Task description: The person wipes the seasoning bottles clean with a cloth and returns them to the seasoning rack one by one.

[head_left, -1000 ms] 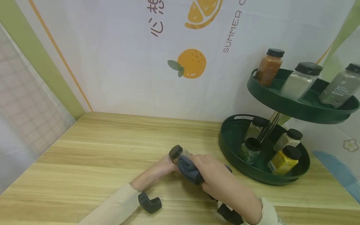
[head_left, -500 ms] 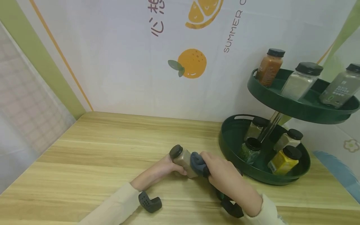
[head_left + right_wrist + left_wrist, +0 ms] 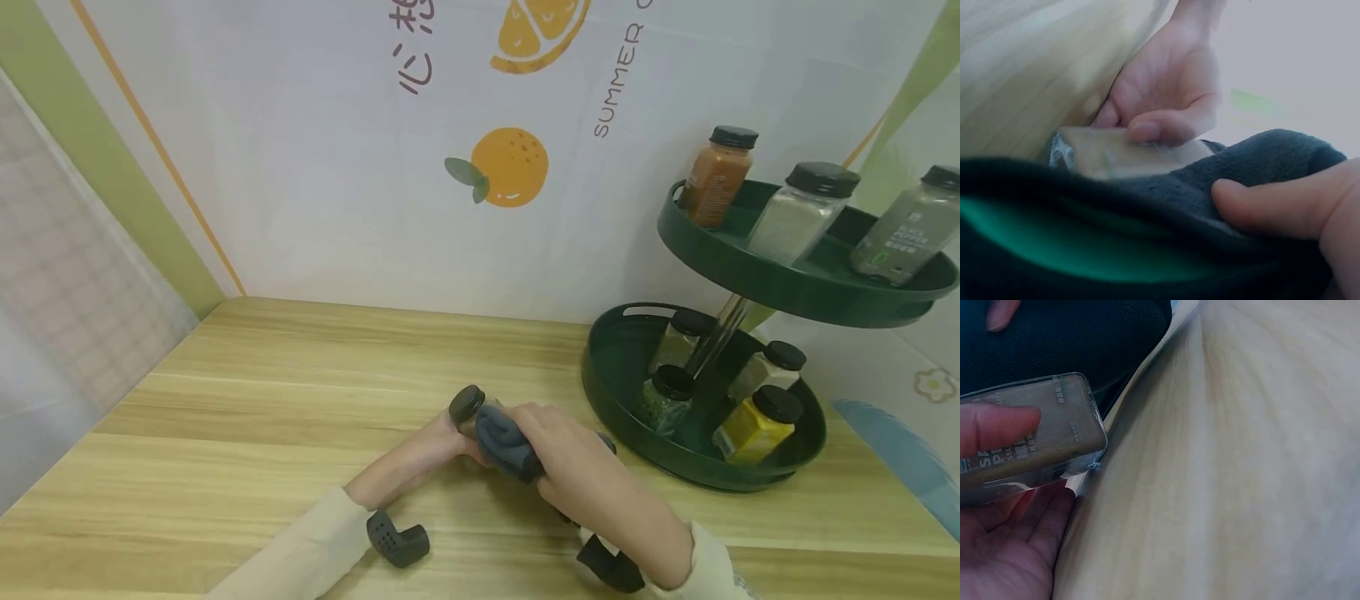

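My left hand [image 3: 444, 446] grips a clear spice jar [image 3: 1066, 428] that lies tilted low over the table. Its black lid [image 3: 467, 404] sticks out beyond the hand, and brownish powder fills it behind printed lettering. From the right, my right hand [image 3: 566, 450] holds a folded dark blue-grey cloth [image 3: 504, 440] against the jar's upper side, covering much of its body in the head view. The right thumb [image 3: 1266, 203] presses on the cloth in the right wrist view, where a green patch [image 3: 1085, 244] shows below a dark fold.
A green two-tier rack [image 3: 795, 287] stands at the right. Its upper tray carries an orange-brown jar [image 3: 716, 183] and two paler ones; several more, including a yellow jar [image 3: 753, 429], sit in the lower tray [image 3: 615, 417]. Behind the wooden table [image 3: 300, 367] hangs a printed cloth [image 3: 337, 208].
The right hand with the cloth moved right along the jar, uncovering its body half a second ago, then came back left over it. The left hand keeps its hold on the jar.
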A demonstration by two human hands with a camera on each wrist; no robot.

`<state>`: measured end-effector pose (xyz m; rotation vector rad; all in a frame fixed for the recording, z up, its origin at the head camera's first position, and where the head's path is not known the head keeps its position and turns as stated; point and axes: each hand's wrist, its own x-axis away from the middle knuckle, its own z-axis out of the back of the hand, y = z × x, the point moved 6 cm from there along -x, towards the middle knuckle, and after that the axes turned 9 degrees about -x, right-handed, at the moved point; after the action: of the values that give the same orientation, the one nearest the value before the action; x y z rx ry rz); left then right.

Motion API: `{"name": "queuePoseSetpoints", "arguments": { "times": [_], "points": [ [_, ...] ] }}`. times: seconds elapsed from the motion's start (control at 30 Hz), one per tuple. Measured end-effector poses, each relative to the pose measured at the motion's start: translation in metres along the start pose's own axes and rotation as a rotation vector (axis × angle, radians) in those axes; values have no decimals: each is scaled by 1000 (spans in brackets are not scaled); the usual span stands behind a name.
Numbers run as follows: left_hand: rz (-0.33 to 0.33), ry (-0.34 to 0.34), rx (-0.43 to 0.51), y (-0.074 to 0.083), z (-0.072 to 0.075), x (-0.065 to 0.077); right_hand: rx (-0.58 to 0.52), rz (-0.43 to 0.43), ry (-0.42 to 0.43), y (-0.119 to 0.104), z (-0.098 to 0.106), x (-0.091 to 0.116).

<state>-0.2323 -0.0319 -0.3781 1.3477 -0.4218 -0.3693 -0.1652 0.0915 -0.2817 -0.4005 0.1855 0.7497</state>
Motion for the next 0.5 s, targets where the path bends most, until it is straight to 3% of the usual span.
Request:
{"name": "queuePoseSetpoints", "arguments": {
  "times": [0.13, 0.27, 0.4, 0.5],
  "points": [
    [13, -7, -8, -1, 1, 3, 13, -105, -10, 9, -1, -1],
    [21, -24, 15, -2, 0, 4, 136, -179, -53, 19, -4, 0],
    [23, -42, 28, -3, -1, 4, 242, -177, -84, 21, -5, 1],
    [24, -42, 22, -3, -1, 3, 215, -126, -62, 16, -3, 1]
  ]
}}
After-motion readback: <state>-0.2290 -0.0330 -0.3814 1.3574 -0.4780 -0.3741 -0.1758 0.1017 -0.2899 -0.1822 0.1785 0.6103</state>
